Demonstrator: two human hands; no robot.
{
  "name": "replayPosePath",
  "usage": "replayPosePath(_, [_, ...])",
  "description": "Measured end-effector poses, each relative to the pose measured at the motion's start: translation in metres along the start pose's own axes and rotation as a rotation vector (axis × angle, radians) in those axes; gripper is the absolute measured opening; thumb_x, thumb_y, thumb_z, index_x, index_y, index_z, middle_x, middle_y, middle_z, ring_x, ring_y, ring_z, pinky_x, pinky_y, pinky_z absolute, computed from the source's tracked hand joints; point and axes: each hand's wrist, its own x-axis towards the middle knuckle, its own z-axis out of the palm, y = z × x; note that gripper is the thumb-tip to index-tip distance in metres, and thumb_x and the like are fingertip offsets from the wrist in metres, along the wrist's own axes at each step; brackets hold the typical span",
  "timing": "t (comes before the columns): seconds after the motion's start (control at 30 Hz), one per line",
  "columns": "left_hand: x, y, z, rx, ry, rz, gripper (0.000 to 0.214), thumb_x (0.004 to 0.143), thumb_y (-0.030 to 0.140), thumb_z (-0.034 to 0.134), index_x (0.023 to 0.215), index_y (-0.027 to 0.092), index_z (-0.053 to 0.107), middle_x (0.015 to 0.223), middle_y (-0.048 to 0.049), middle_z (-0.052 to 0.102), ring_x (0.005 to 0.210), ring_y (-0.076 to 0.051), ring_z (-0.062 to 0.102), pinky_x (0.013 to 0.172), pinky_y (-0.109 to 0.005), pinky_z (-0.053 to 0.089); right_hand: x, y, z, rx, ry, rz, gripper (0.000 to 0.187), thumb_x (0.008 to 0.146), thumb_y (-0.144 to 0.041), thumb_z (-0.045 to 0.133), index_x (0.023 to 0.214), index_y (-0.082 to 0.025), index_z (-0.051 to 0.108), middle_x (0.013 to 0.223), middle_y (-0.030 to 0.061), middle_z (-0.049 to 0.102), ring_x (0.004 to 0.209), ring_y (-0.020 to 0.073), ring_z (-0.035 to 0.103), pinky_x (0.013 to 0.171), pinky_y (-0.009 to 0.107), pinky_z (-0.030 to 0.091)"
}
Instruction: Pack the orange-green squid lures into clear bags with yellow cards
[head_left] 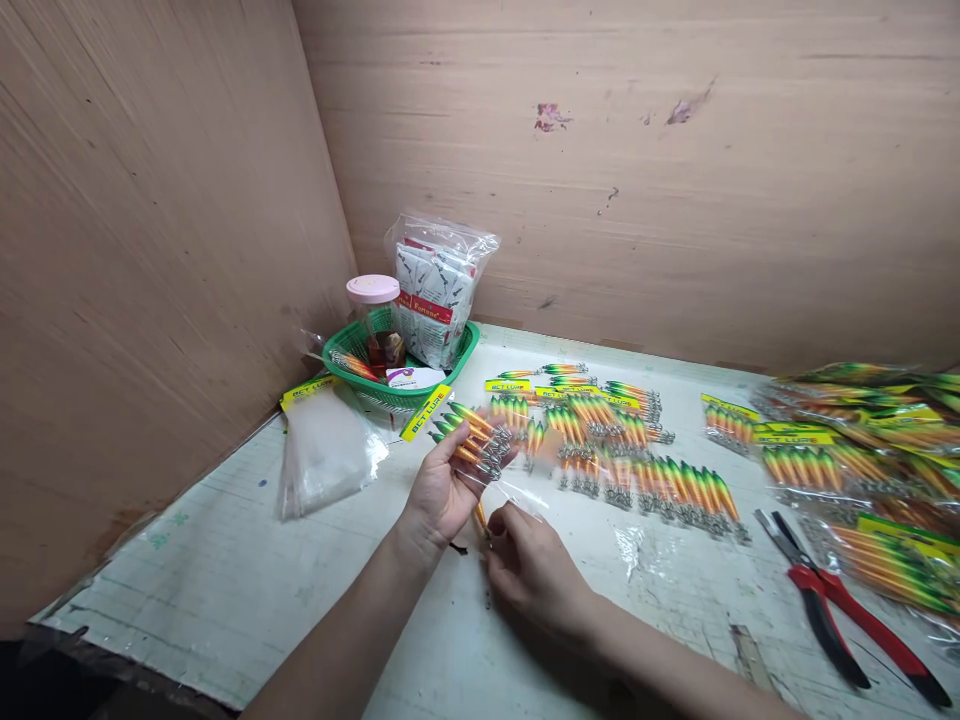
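Note:
In my left hand is a clear plastic bag with a yellow BCT LURE header. Several green-and-orange fishing lures with metal hooks lie in or against it, and my fingers are closed round them. Just below, my right hand pinches the end of a single orange fishing lure; its fingertips partly hide it. Loose lures lie in rows on the white table to the right, some beside yellow-topped packs.
A green basket at the back holds a pink-lidded jar and a bag of printed packets. Flat clear bags lie at left. Red-handled pliers and filled lure packs are at right. Wooden walls stand behind and left.

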Motion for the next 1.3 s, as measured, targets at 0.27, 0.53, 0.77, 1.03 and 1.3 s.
replayPosePath(0.27, [0.0, -0.007, 0.0, 0.025, 0.038, -0.091, 0.035, 0.085, 0.017, 0.05, 0.119, 0.008, 0.056, 0.105, -0.0146, 0.068, 0.092, -0.024, 0.067, 0.08, -0.039, 0.055, -0.057, -0.005, -0.119, 0.25, -0.204, 0.182, 0.006, 0.083, -0.017, 0.049, 0.086, -0.022, 0.046, 0.074, 0.0009, 0.055, 0.067, 0.0138, 0.057, 0.06, 0.022, 0.051])
replayPosePath(0.53, [-0.012, -0.029, 0.005, 0.084, -0.034, -0.295, 0.028, 0.083, 0.016, 0.054, 0.109, 0.007, 0.061, 0.107, -0.0163, 0.067, 0.089, -0.026, 0.067, 0.073, -0.041, 0.056, -0.047, -0.019, -0.163, -0.028, 0.0, -0.063, 0.018, 0.08, -0.014, 0.056, 0.096, -0.022, 0.05, 0.079, 0.0041, 0.06, 0.073, 0.017, 0.059, 0.063, 0.026, 0.052])
replayPosePath(0.77, [-0.015, -0.041, 0.003, 0.126, -0.023, -0.387, 0.016, 0.081, 0.015, 0.056, 0.091, 0.006, 0.064, 0.086, -0.0126, 0.069, 0.077, -0.024, 0.067, 0.077, -0.049, 0.055, -0.039, -0.005, -0.131, -0.402, 0.076, -0.262, 0.022, 0.086, -0.009, 0.047, 0.103, -0.017, 0.059, 0.086, 0.0079, 0.064, 0.078, 0.0181, 0.055, 0.07, 0.034, 0.046])
replayPosePath(1.03, [-0.015, -0.047, 0.002, 0.151, 0.015, -0.405, 0.017, 0.081, 0.016, 0.057, 0.095, 0.007, 0.063, 0.086, -0.012, 0.069, 0.075, -0.022, 0.067, 0.079, -0.05, 0.054, -0.044, 0.0, -0.132, -0.322, -0.009, -0.217, 0.03, 0.087, -0.008, 0.048, 0.116, -0.013, 0.055, 0.093, 0.0116, 0.062, 0.079, 0.0179, 0.055, 0.066, 0.031, 0.048])
replayPosePath(1.3, [-0.016, -0.049, 0.001, 0.17, 0.025, -0.408, 0.023, 0.081, 0.015, 0.057, 0.103, 0.007, 0.059, 0.096, -0.0142, 0.068, 0.079, -0.025, 0.067, 0.071, -0.047, 0.057, -0.054, 0.008, -0.125, -0.192, 0.055, -0.194, 0.031, 0.086, -0.003, 0.044, 0.114, -0.014, 0.054, 0.091, 0.01, 0.058, 0.078, 0.0126, 0.057, 0.06, 0.021, 0.049])
